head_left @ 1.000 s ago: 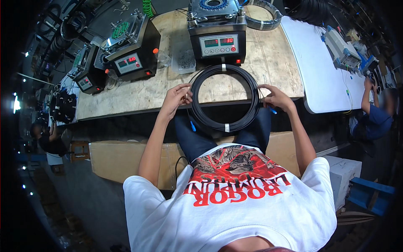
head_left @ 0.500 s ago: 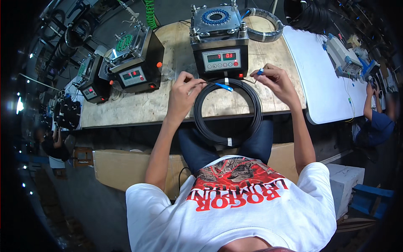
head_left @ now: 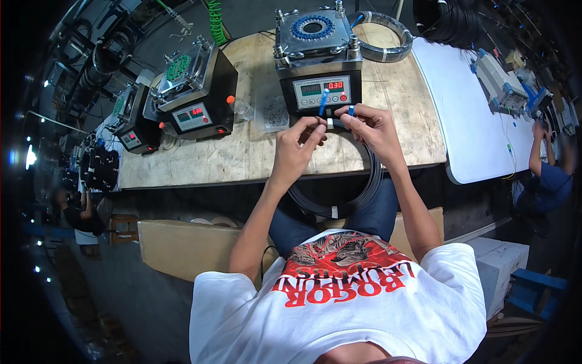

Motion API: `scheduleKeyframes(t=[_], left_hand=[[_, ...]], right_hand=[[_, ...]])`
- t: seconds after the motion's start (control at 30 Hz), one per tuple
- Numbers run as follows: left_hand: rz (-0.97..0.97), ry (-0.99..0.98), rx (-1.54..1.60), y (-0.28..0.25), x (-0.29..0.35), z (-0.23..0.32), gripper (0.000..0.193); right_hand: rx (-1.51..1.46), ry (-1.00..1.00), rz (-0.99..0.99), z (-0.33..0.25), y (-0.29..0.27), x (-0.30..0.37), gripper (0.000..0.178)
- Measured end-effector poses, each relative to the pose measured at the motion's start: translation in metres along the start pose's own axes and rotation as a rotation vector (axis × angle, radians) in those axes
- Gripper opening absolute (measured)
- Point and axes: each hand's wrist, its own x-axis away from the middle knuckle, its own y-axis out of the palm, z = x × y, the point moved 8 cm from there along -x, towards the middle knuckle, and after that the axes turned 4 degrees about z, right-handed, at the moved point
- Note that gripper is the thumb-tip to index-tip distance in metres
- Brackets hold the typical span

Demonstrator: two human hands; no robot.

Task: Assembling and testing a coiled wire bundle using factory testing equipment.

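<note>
My left hand pinches the end of a thin black cable, from which a blue fibre-optic connector with a pale tip points up. Close by on the right, my right hand has its thumb and fingers closed on a small blue piece, perhaps a second connector or a cap. Both hands are over the table's front edge, with a small gap between them. Below them, a coil of black cable bound with white tape rests partly on the table and hangs toward my lap. My fingers hide its upper part.
A polishing machine with a ring of blue connectors stands ahead. Two similar machines with green rings, the nearer one, stand left. Also there are a bottle with an orange tip, a clear bag, another coil and a white table with a co-worker.
My hands have come together from either side of the coil. The blue connector at my left hand now points up instead of rightward, and the coil sits slightly lower.
</note>
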Motion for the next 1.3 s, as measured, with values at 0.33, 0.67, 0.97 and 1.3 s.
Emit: scheduleKeyframes(t=[0.33, 0.67, 0.97, 1.3], left_hand=[[-0.144, -0.019, 0.006, 0.021, 0.010, -0.013, 0.015], [-0.288, 0.024, -0.051, 0.020, 0.002, -0.016, 0.013], [-0.327, -0.011, -0.044, 0.021, 0.004, -0.018, 0.014], [-0.366, 0.069, -0.102, 0.013, 0.002, -0.011, 0.014]], right_hand=[[-0.080, 0.021, -0.060, 0.008, 0.009, 0.005, 0.023], [-0.074, 0.050, -0.121, 0.014, 0.010, 0.007, 0.024], [-0.012, 0.038, -0.143, 0.012, 0.011, 0.009, 0.022], [0.045, 0.010, -0.177, 0.010, 0.009, 0.014, 0.018]])
